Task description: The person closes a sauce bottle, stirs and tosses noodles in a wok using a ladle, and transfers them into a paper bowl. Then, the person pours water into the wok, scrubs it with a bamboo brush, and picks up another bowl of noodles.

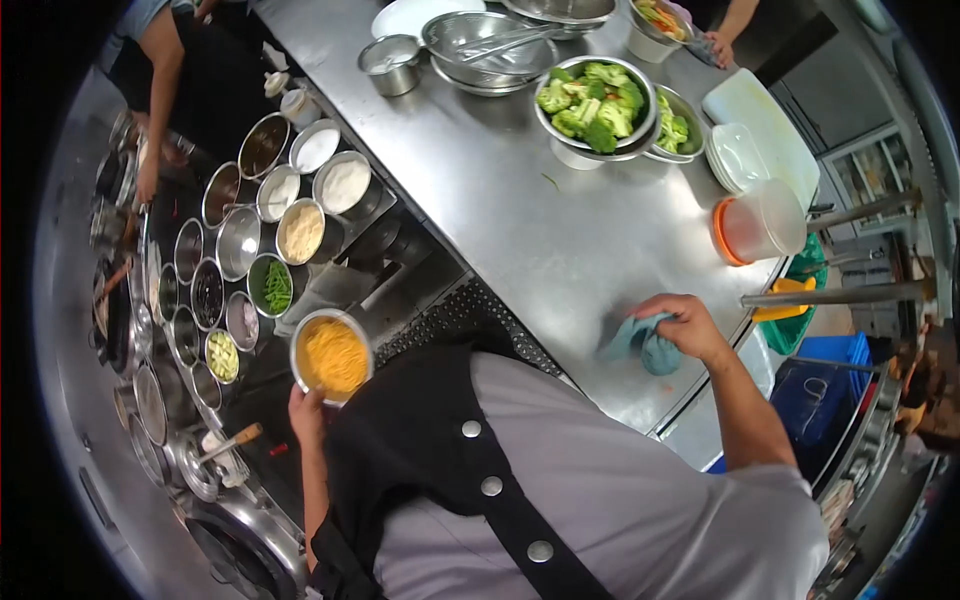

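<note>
My left hand (308, 412) grips the rim of a round metal bowl (297, 352) close to my body. Fine orange-yellow shreds (337, 357) fill it, perhaps grated cheese or carrot. Over on the steel table (500, 225), my right hand (680, 325) is closed on a bunched blue-green cloth (659, 354), which touches the tabletop. A lidded plastic tub (765, 222) with an orange rim lies on its side beyond that hand. Left of my bowl stand several metal containers, among them one of cut green beans (272, 284).
Broccoli fills a colander (592, 105) at the table's back. Stacked metal bowls (490, 50), clear plastic containers (738, 157) and a cutting board (765, 130) also stand there. A ladle (232, 443) rests by the stove at left. Other people's hands show at top left (148, 180) and top right (718, 48).
</note>
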`<state>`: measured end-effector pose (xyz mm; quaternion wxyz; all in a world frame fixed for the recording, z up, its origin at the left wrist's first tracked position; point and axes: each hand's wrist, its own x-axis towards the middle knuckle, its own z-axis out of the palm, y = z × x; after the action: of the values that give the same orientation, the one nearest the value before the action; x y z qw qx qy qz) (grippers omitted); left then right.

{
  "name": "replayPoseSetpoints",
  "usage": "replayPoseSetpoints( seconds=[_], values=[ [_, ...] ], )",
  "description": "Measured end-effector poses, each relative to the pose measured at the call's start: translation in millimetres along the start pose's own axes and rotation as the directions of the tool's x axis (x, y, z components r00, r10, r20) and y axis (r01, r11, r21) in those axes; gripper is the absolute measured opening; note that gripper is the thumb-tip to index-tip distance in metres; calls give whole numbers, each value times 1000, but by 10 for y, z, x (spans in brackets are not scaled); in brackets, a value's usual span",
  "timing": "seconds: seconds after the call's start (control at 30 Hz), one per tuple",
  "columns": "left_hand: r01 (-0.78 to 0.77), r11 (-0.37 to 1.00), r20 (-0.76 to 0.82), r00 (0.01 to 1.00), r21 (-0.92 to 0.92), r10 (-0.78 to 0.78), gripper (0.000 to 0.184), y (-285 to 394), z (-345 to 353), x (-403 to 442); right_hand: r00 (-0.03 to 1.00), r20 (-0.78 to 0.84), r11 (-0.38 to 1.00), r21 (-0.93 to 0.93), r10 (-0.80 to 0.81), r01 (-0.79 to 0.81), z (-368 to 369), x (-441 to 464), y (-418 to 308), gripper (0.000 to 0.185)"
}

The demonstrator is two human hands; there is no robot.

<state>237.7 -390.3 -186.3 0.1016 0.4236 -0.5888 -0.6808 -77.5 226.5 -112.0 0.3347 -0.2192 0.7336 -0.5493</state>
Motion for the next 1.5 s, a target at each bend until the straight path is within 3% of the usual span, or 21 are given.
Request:
replayPoseSetpoints(
  seconds=[0.03,0.07,0.1,0.17,0.23,0.27,0.33,0.4,0.43,0.53,0.6,0.67,0.73,0.77,0.9,1.03,1.13,1.2,1.3,1.4,1.5],
  values=[
    [1,1000,-70,998,25,1,36,10,-128,-160,1000,11,1000,-6,1,-1,56,107,-42,46],
    [1,999,-133,991,52,5,38,25,-224,-312,937,-349,994,-106,-25,-13,160,289,-75,44],
    [-91,991,-94,991,101,100,39,-260,-551,-307,747,-659,979,-195,-89,-55,266,508,-102,41],
    [-84,992,-144,985,99,98,38,-552,-864,-331,532,-783,891,-441,-322,-110,488,1235,85,37],
    [-81,992,-178,979,92,96,36,-621,-918,-351,543,-632,684,-716,-553,-137,808,2072,294,33],
    [-79,993,-181,979,92,95,36,-615,-883,-366,638,-575,640,-751,-512,-163,979,2405,132,31],
    [-74,994,-127,988,77,83,35,-533,-787,-388,757,-437,749,-654,-487,104,1364,2947,-17,36],
    [-43,999,-144,989,-6,41,34,-331,-556,-458,890,46,838,-319,-453,443,1765,2967,-391,39],
    [-19,995,-161,987,-101,3,33,-230,-427,-463,831,167,757,-348,-531,554,1904,2942,-581,39],
    [-32,985,-116,993,-167,13,28,-70,-255,-542,739,-145,717,-420,-658,556,1862,3085,-728,36],
    [-13,993,-115,993,-121,-1,26,-242,-433,-452,686,-199,639,-603,-699,476,1444,3214,-634,34],
    [16,998,-64,998,-68,-20,24,-368,-564,-268,780,-154,629,-693,-607,352,1235,2803,-405,34],
    [-4,993,-10,1000,-115,3,18,-481,-697,-79,885,-77,586,-775,-459,237,1132,2088,-259,36],
    [-233,887,74,972,400,222,16,-610,-920,88,912,-54,586,-781,-407,215,1206,1550,-246,38],
    [-113,929,92,992,351,86,21,-538,-932,202,962,-172,620,-785,-214,-2,1219,-938,250,33],
    [-109,993,192,976,37,100,27,-794,-963,413,667,-739,690,-532,-95,-491,1173,-2800,327,27],
    [4,1000,193,981,-31,2,28,-719,-732,338,277,-956,799,-243,-100,-550,1206,-2953,197,23],
    [25,999,149,989,-46,-18,31,-612,-534,224,183,-979,835,-176,-92,-521,1173,-2646,219,26],
    [16,955,190,981,-295,43,31,-463,-302,60,297,-950,857,-230,-96,-461,1148,-1854,581,29],
    [20,954,160,987,-298,29,24,-102,-207,-232,516,-765,549,-639,-385,-538,1464,-929,688,28],
    [-78,917,77,990,-390,118,18,134,-152,-511,570,-745,648,-630,-346,-429,1201,-342,575,28]
  ],
)
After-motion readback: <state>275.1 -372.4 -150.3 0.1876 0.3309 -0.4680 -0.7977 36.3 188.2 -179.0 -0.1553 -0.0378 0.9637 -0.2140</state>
